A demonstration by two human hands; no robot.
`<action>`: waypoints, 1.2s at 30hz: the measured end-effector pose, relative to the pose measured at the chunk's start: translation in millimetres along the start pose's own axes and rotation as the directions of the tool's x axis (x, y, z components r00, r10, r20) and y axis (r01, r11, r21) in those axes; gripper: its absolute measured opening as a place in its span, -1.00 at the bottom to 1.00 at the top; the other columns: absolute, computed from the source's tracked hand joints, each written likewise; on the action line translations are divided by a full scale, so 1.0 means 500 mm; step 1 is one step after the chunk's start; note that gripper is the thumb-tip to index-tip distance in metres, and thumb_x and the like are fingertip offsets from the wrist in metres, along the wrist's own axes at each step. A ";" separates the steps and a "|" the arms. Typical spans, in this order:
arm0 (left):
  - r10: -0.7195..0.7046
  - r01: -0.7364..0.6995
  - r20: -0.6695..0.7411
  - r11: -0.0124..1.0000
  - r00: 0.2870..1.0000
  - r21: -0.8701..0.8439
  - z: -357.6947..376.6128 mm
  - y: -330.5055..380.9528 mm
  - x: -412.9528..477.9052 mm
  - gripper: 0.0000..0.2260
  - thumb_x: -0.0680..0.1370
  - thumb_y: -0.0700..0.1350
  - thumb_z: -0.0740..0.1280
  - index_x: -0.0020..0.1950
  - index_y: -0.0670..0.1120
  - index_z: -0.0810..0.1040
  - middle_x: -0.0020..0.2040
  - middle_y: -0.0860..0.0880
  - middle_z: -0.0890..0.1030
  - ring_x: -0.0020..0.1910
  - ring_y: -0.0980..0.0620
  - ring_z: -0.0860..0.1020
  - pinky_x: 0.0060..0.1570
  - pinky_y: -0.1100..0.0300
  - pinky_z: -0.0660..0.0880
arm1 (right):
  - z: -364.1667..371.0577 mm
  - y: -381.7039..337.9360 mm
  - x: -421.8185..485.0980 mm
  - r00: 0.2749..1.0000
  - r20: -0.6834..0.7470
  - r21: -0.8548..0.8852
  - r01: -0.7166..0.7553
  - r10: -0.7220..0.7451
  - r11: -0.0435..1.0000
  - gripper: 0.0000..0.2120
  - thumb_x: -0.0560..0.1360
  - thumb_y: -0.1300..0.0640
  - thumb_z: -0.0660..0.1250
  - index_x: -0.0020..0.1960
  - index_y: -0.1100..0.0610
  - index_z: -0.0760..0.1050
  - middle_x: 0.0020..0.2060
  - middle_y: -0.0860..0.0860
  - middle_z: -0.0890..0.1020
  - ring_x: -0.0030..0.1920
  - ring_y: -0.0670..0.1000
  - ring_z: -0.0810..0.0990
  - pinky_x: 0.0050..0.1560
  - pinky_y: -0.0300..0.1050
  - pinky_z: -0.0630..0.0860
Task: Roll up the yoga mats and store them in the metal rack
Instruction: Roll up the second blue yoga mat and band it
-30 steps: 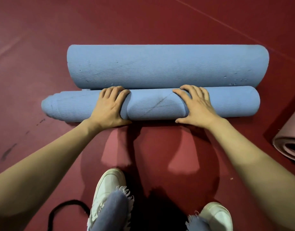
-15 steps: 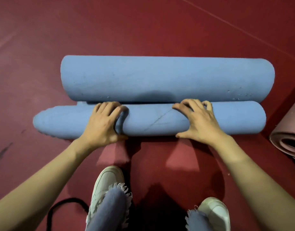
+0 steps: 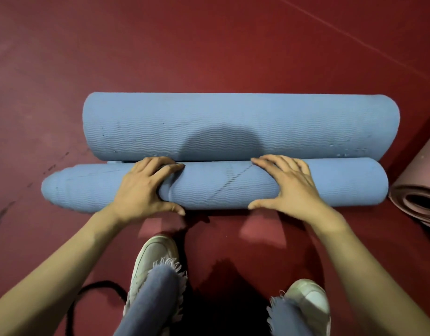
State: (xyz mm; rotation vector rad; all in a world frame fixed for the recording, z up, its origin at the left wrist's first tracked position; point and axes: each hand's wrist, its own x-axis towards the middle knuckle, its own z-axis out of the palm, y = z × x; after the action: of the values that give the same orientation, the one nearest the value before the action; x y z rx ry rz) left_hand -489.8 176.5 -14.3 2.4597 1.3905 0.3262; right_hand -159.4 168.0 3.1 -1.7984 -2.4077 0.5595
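Over the last second little has shifted between the hands and the mat. The left hand (image 3: 142,190) and right hand (image 3: 291,187) sit at the same spots on the near blue roll (image 3: 221,187), and that roll is still pressed against the larger far blue roll (image 3: 233,117). Only a sliver of flat mat shows between the two rolls at the left. Mostly the view has tipped, so both rolls sit lower in the picture.

The left hand grips the near roll with its fingers curled over the top and its thumb low on the near side, squeezing a dent into the foam. The right hand drapes spread fingers over the crest, with its thumb against the lower near edge.

Both rolls lie on the red floor (image 3: 209,44). I cannot tell whether they are one mat or two. The near roll's left end has telescoped out into a cone, so it probably needs squaring before storage.

A pink rolled mat (image 3: 422,180) lies just beside the near roll's right end. No metal rack is in view.

No brand, label or writing can be read anywhere, only the mats' wavy ribbing.
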 end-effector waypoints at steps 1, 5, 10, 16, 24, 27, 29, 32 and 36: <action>-0.006 0.007 0.007 1.000 1.000 -0.015 -0.003 -0.003 0.005 -0.16 0.22 0.50 0.29 0.28 -0.06 0.51 0.17 -0.03 0.53 0.09 -0.05 0.46 0.11 0.05 0.41 | -0.004 -0.007 0.008 1.000 0.003 -0.011 -0.031 0.031 0.999 -0.10 0.15 -0.56 0.10 0.40 -0.16 0.30 0.33 -0.16 0.38 0.37 -0.11 0.25 0.37 -0.09 0.01; -0.021 0.022 0.022 0.999 1.000 -0.047 -0.007 -0.005 0.010 -0.17 0.19 0.51 0.30 0.27 -0.03 0.51 0.17 0.00 0.51 0.10 -0.05 0.46 0.09 0.05 0.44 | -0.010 -0.034 0.053 0.967 -0.057 0.042 -0.244 0.246 0.969 -0.36 0.42 -0.44 -0.11 0.23 -0.13 0.45 0.23 -0.15 0.49 0.30 -0.06 0.36 0.29 -0.05 0.12; -0.028 0.031 0.052 0.998 0.998 -0.059 -0.011 -0.013 0.027 -0.16 0.19 0.50 0.30 0.27 -0.05 0.53 0.15 -0.02 0.52 0.10 -0.04 0.47 0.10 0.09 0.42 | -0.008 -0.024 0.092 0.977 0.057 0.076 -0.211 0.207 0.975 -0.37 0.56 -0.25 0.02 0.54 -0.08 -0.08 0.54 -0.13 -0.10 0.52 -0.06 -0.18 0.44 0.14 -0.21; -0.158 0.151 -0.025 0.972 0.987 -0.178 -0.035 -0.058 0.105 -0.25 0.19 0.53 0.27 0.11 0.00 0.65 0.09 -0.03 0.55 0.12 -0.08 0.47 0.15 0.07 0.32 | 0.002 -0.029 0.089 0.985 -0.129 0.113 -0.102 0.116 0.988 -0.42 0.51 -0.26 0.13 0.42 0.03 0.33 0.43 -0.02 0.33 0.49 0.00 0.14 0.44 0.16 -0.09; -0.277 0.204 -0.364 0.952 0.890 -0.226 0.009 -0.009 0.121 -0.76 0.52 0.05 0.32 -0.11 -0.11 0.64 -0.14 -0.07 0.57 -0.12 -0.14 0.50 -0.05 0.02 0.37 | 0.012 0.012 0.103 0.992 -0.130 0.031 0.008 -0.004 0.999 -0.23 0.32 -0.38 0.14 0.44 -0.04 0.30 0.43 -0.01 0.33 0.45 0.04 0.20 0.43 -0.10 -0.12; -0.145 0.103 -0.374 0.986 0.916 -0.131 0.034 0.004 0.098 -0.71 0.54 0.05 0.32 0.06 -0.16 0.59 0.02 -0.13 0.56 0.04 -0.15 0.47 0.11 -0.01 0.34 | -0.003 0.016 0.125 0.996 -0.088 0.033 0.019 -0.016 0.999 -0.23 0.33 -0.39 0.14 0.46 -0.07 0.25 0.45 -0.02 0.29 0.46 0.01 0.16 0.42 -0.13 -0.13; -0.055 0.050 -0.306 0.998 0.950 -0.022 0.038 -0.007 0.092 -0.45 0.45 0.23 0.36 0.20 -0.19 0.52 0.13 -0.17 0.51 0.13 -0.17 0.43 0.18 -0.03 0.31 | -0.009 0.024 0.136 0.997 -0.071 0.036 0.035 -0.033 0.999 -0.25 0.35 -0.37 0.15 0.47 -0.11 0.21 0.45 -0.01 0.27 0.46 0.00 0.15 0.42 -0.10 -0.11; 0.009 0.009 -0.196 0.996 0.980 0.093 0.028 -0.030 0.108 -0.21 0.36 0.40 0.32 0.30 -0.20 0.44 0.21 -0.21 0.47 0.18 -0.22 0.42 0.20 -0.09 0.30 | -0.019 0.031 0.157 0.996 -0.076 0.058 0.051 -0.047 0.997 -0.28 0.33 -0.39 0.12 0.43 -0.12 0.28 0.41 0.00 0.31 0.42 0.01 0.23 0.42 -0.03 -0.01; 0.006 0.014 -0.145 0.991 0.989 0.135 0.011 -0.041 0.143 -0.16 0.30 0.44 0.30 0.32 -0.19 0.43 0.24 -0.19 0.47 0.20 -0.20 0.43 0.21 -0.07 0.29 | -0.037 0.034 0.183 0.995 -0.035 0.011 0.097 -0.097 0.995 -0.13 0.17 -0.48 0.21 0.40 -0.12 0.31 0.31 -0.04 0.37 0.35 0.00 0.27 0.35 -0.07 0.04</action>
State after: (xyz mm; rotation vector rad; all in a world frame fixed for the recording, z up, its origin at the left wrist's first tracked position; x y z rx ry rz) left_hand -467.9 247.1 -23.3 2.5873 1.5227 0.4308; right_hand -166.3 262.4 1.0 -1.6613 -2.4475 0.5284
